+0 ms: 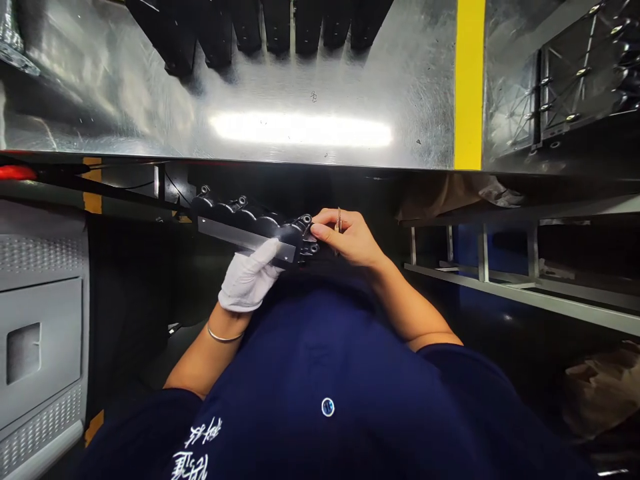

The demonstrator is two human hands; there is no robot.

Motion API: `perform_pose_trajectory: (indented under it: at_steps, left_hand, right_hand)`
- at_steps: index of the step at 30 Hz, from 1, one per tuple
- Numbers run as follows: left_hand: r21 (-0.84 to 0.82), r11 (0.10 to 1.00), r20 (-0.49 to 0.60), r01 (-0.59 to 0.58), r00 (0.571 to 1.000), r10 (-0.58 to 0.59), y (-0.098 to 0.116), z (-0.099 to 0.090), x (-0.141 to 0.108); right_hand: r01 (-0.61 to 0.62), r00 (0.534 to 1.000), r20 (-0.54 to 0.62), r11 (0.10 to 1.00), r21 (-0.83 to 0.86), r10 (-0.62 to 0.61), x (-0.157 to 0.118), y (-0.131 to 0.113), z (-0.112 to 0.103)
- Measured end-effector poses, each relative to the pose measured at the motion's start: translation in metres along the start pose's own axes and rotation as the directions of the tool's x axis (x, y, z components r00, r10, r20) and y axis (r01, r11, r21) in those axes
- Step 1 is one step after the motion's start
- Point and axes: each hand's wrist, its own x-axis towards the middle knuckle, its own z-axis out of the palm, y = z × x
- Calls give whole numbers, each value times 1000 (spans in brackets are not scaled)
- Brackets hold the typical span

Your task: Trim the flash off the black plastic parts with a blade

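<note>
A black moulded part (245, 219) with a scalloped edge, small ring-shaped lugs and a flat grey strip along one side is held in front of my body, just off the bench edge. My left hand (250, 280), in a white glove, is closed around its lower right side with the thumb on the strip. My bare right hand (347, 235) pinches thumb and forefinger together at the part's right end, by a lug. A thin brass-coloured metal piece (339, 221) shows against the right fingers; its kind is unclear. What lies between the fingertips is hidden.
Ahead runs a shiny metal bench (300, 100) with a row of black parts (277, 27) at its far side. A yellow stripe (469, 87) crosses it; black ribbed parts (575, 87) are right. A grey machine (45, 320) stands left, a metal frame (520, 287) right.
</note>
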Motion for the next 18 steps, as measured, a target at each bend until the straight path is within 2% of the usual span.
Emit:
perform_pose_trajectory:
  at_steps: [4, 7, 9, 11, 13, 14, 18]
  left_hand:
    - [-82, 995, -25, 55, 998, -57, 2, -2, 2]
    - [-120, 987, -68, 106, 991, -114, 2, -4, 4]
    - [-138, 986, -92, 97, 990, -110, 1, -4, 4]
    - [-144, 988, -104, 56, 992, -71, 0, -3, 4]
    - [-136, 991, -114, 11, 993, -26, -1, -3, 4]
    - [-136, 991, -124, -9, 992, -9, 0, -3, 4]
    - [-168, 986, -171, -23, 985, -6, 7, -12, 3]
  right_hand:
    - [-121, 991, 71, 986, 117, 114, 3, 5, -3]
    - [-158, 984, 96, 981, 113, 148, 3, 4, -1]
    - [-92, 995, 46, 996, 3, 92, 2, 2, 5]
    - [51, 996, -64, 980, -190, -64, 1, 1, 12]
    - [155, 964, -148, 917, -367, -222, 2, 5, 18]
    - [166, 951, -168, 889, -427, -258, 4, 8, 19]
    - [57, 975, -143, 807, -588, -173, 8, 18, 15]
